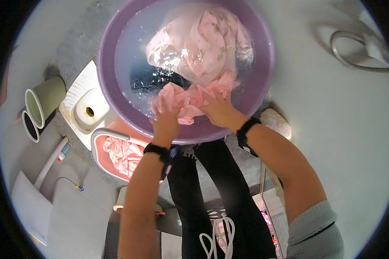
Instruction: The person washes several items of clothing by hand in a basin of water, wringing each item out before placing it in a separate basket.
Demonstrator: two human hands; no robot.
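Note:
A big purple plastic tub (185, 137) of cloudy water stands before me. At its near side my left hand (166, 122) grips the left part of a wet, bunched coral-pink cloth (189, 102). My right hand (218, 110) has hold of the same cloth farther right, with some fingertips lost in the folds. Beyond it a pale pink patterned fabric (210, 48) bulges out of the water, wet and shiny. Dark fabric (155, 79) lies in the water to its left. Both wrists wear black straps.
Left of the tub are a white squat toilet (99, 111), a green bin (48, 98) and a pink basin (99, 155) holding pink cloth (124, 153). A white cistern (30, 207) is at lower left. On the right wall hangs a metal shower hose (338, 58).

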